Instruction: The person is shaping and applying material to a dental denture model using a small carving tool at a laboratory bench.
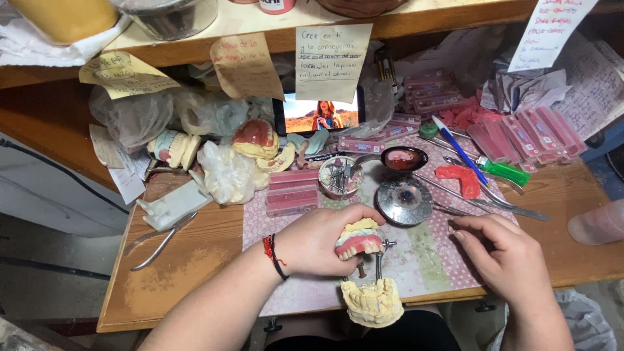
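My left hand [318, 239] grips a dental model [359, 242] with pink gums and white teeth, mounted on a metal articulator whose lower plaster base [372, 303] hangs over the table's front edge. A red and black cord bracelet circles that wrist. My right hand [504, 257] rests on the patterned mat [422, 260] to the right, its fingers curled and pinched together near a thin metal tool [448, 209]; I cannot tell if it holds anything.
A round metal disc [403, 201], a spoon of red wax [403, 158], a small cup of burs [339, 175], pink tooth strips [292, 192], pliers [159, 240], plaster casts [257, 140], a phone [322, 116] and paper notes crowd the wooden table.
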